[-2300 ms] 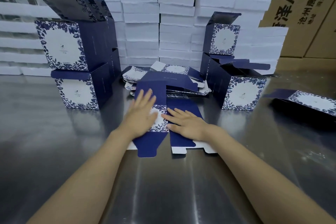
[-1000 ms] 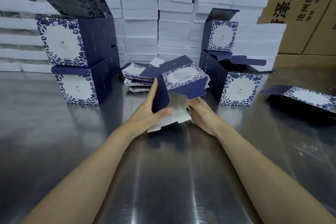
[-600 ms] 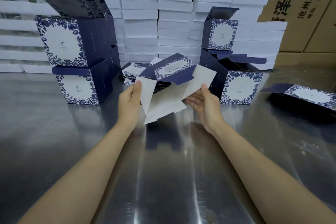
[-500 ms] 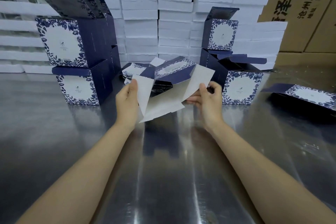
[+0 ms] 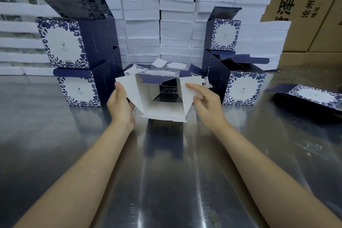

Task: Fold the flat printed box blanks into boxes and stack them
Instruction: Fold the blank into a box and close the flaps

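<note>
I hold a half-formed blue-and-white printed box (image 5: 162, 111) above the steel table, its white inside facing me as an open square tube. My left hand (image 5: 121, 104) grips its left side flap. My right hand (image 5: 204, 101) pinches the right flap between thumb and fingers. Behind it lies a pile of flat blanks (image 5: 175, 66). Folded boxes stand stacked at the left (image 5: 63, 42) and at the right (image 5: 242, 89), lids open.
Another blank or flattened box (image 5: 312, 96) lies at the far right of the steel table (image 5: 166, 172). White foam boxes (image 5: 159, 24) form a wall at the back, with brown cartons (image 5: 305, 5) behind on the right.
The blank lay flat under both hands. I lifted it, turned its white inside toward me and spread it from a flat sheet into an open square tube.
</note>
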The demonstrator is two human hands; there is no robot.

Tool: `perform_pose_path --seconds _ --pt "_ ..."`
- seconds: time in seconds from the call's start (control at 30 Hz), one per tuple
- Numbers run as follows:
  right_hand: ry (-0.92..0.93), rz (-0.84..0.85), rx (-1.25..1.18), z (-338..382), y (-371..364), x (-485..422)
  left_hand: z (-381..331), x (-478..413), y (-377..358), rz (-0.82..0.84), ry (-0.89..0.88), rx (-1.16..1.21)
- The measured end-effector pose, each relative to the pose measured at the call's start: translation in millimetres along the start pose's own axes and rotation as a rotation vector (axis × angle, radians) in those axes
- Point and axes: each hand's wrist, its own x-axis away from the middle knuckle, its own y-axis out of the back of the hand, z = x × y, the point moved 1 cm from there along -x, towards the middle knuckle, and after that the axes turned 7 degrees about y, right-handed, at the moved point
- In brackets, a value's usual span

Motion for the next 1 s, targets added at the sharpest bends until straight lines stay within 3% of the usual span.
perform_pose_path --seconds 0.1,0.23,0.3,0.4,0.5,0.67,0.87,1.0 --pt "-0.014 0.02 -0.006 0 4 1 1 -1 -1 0.016 0.015 0.014" --pt "-0.115 0.345 0.29 -4 9 6 2 -1 -1 0.023 0.024 0.033" --pt "-0.156 0.397 0.218 -3 6 9 2 0 -1 0.032 0.022 0.028" --pt "-0.158 0.205 0.066 -4 -1 5 2 0 -2 0.043 0.026 0.041" --pt "-0.155 -0.049 0.077 -7 -3 3 5 4 -5 0.105 0.052 0.068" --pt "-0.225 -0.231 0.156 -12 -5 2 6 12 -8 0.211 -0.029 -0.03" --pt "-0.21 -0.228 0.3 -3 -8 2 26 16 -6 0.476 -0.097 -0.697" --pt "-0.046 -0.227 0.433 12 -9 1 32 16 -9 0.424 -0.134 -0.747"
